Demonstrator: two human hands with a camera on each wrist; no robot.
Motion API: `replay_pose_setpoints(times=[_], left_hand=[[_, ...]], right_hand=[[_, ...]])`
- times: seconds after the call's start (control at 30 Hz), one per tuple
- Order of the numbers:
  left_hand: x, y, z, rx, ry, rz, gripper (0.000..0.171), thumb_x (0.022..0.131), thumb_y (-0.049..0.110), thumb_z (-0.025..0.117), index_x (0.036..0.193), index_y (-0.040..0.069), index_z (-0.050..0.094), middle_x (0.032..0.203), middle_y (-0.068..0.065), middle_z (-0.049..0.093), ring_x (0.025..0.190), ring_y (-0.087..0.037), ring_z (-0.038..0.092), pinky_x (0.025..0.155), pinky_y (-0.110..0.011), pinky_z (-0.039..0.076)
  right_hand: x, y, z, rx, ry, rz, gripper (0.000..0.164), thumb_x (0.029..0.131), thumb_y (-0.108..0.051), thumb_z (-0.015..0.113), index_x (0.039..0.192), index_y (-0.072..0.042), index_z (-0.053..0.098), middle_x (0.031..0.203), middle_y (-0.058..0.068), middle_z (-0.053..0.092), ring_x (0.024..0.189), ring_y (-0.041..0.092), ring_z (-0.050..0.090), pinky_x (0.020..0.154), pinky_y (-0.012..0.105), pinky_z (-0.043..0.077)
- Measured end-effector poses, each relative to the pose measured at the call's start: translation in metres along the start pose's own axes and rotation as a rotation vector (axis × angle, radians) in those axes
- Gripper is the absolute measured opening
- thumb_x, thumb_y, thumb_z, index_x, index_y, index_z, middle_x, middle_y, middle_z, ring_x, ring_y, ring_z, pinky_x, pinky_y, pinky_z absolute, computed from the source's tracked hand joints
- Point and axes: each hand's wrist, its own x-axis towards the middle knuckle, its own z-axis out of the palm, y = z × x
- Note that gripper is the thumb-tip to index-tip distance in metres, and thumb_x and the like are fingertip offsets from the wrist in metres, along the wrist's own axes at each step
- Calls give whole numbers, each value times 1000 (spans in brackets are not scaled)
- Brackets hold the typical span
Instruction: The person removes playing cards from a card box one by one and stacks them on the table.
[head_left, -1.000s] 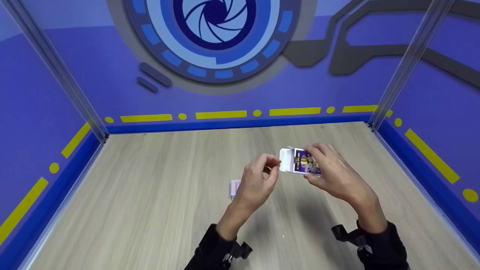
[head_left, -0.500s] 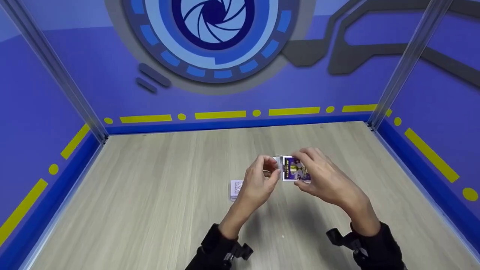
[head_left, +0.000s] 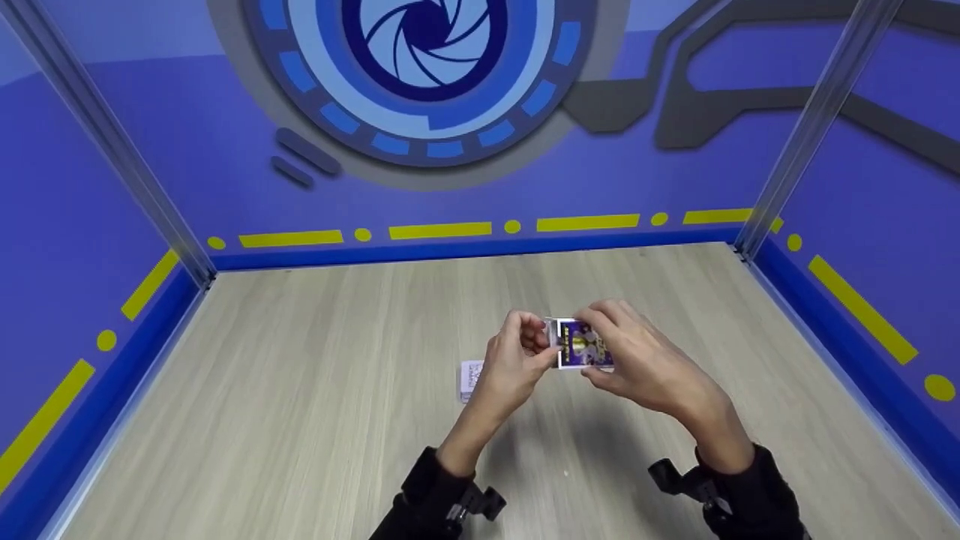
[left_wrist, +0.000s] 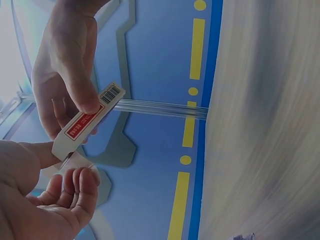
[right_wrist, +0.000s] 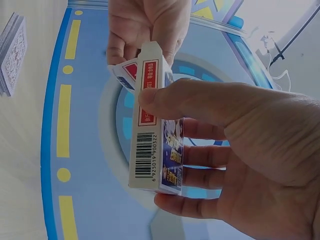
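Note:
A small playing card box [head_left: 581,346], purple and yellow on its face with a white rim, is held above the table. My right hand [head_left: 651,358] grips it, thumb on one narrow side and fingers along the other, as the right wrist view shows. That side carries a red label and a barcode. At the box's left end a flap [right_wrist: 124,75] sticks out. My left hand [head_left: 517,360] holds this end between thumb and curled fingers; in the left wrist view the flap lies right at the fingertips. A deck of playing cards [head_left: 470,379] lies on the table, partly hidden behind my left hand.
The pale wood-grain table [head_left: 322,390] is bounded by a blue back wall [head_left: 420,249] and side walls with yellow markings. Metal posts [head_left: 817,135] stand at the back corners. A black wrist mount [head_left: 457,495] is strapped to each forearm.
My right hand has carried the box left and slightly toward me, up to my left hand. The flap end now meets the left fingers, which have stayed nearly in place.

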Motion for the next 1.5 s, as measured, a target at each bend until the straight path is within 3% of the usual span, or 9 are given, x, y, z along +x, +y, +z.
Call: replay_pose_setpoints(times=[0.3, 0.43, 0.57, 0.7, 0.9, 1.0, 1.13, 1.3, 1.5], left_hand=[[2, 1, -5, -122, -54, -62, 30, 95, 0, 72, 117, 4, 52, 96, -5, 67, 84, -11, 63, 69, -24, 55], [3, 2, -8, -111, -50, -50, 35, 95, -2, 67, 124, 5, 50, 94, -5, 70, 81, -10, 61, 66, -23, 50], [2, 3, -12, -26, -36, 10, 46, 94, -6, 58, 137, 8, 52, 93, -3, 65, 75, -10, 55, 60, -23, 43], [2, 6, -18, 182, -8, 77, 49, 91, -4, 57, 137, 11, 63, 106, -4, 60, 82, -12, 53, 66, -24, 44], [-1, 8, -26, 433, -80, 137, 53, 89, 14, 77, 140, 10, 61, 130, -8, 46, 103, -16, 55, 84, -28, 49], [-2, 6, -28, 551, -102, 222, 64, 84, 25, 88, 139, 9, 59, 131, -8, 46, 111, -19, 51, 94, -32, 47], [-2, 2, -26, 700, -91, 316, 69, 81, 33, 89, 140, 12, 59, 126, -7, 53, 114, -21, 49, 98, -36, 45], [-1, 1, -27, 742, -106, 325, 65, 86, 36, 85, 142, 15, 60, 126, -8, 55, 115, -22, 49, 97, -36, 45], [0, 2, -40, 684, -85, 311, 60, 86, 28, 86, 138, 9, 62, 128, -10, 54, 117, -23, 49, 100, -38, 44]], right_hand=[[0, 3, 1, -14, -21, 35, 67, 76, -10, 92, 134, -3, 58, 126, 12, 58, 110, 27, 55, 91, 47, 51], [-1, 5, -1, -4, -46, 76, 68, 77, -12, 91, 136, -3, 58, 128, 13, 58, 110, 27, 55, 90, 46, 52], [-1, 9, -3, 16, -59, 95, 66, 79, -13, 89, 137, -3, 58, 128, 13, 58, 108, 25, 54, 88, 44, 52], [-2, 13, -5, 21, -47, 97, 65, 79, -11, 88, 135, 0, 58, 127, 13, 59, 105, 25, 54, 85, 42, 52], [-1, 14, -5, 33, -47, 93, 63, 79, -10, 88, 134, 1, 59, 125, 14, 59, 107, 25, 54, 87, 44, 52], [-1, 12, -4, 31, -64, 92, 64, 80, -11, 88, 135, 0, 58, 127, 14, 58, 109, 26, 54, 89, 44, 52], [-1, 11, -3, 20, -74, 88, 66, 79, -12, 89, 136, -1, 58, 128, 15, 58, 111, 27, 55, 92, 45, 52], [-3, 11, -2, 7, -68, 84, 66, 79, -12, 89, 136, 1, 58, 128, 15, 58, 110, 27, 56, 90, 46, 52], [-3, 16, -6, 5, -57, 94, 63, 82, -11, 85, 136, 2, 57, 127, 16, 59, 105, 27, 57, 85, 44, 52]])
